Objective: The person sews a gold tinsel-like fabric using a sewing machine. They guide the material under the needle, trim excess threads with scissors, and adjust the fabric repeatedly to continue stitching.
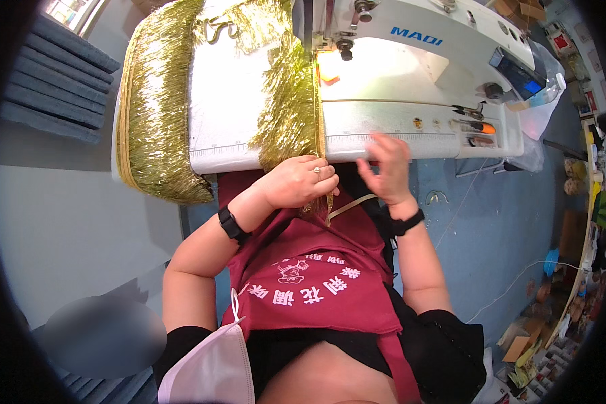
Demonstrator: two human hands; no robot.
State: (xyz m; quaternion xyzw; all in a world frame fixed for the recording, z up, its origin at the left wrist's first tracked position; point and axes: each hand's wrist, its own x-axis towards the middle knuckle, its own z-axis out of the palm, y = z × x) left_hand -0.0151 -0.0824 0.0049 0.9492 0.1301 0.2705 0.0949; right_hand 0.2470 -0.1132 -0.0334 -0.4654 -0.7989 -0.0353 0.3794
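Note:
My left hand is closed on the bound edge of a strip of gold tinsel fringe, at the front edge of the sewing machine bed. The strip runs from under the needle area of the white sewing machine down towards my lap. My right hand hovers just right of it, fingers curled but apart, smeared a little by motion, with nothing visible in them. Between the hands and my lap lies a thin pale tape. Whatever the left fingertips cover is hidden.
More gold tinsel fringe hangs over the left end of the machine bed. A small tray at the right holds an orange-handled tool. Folded grey-blue cloths stand at far left. Cartons and goods line the right wall.

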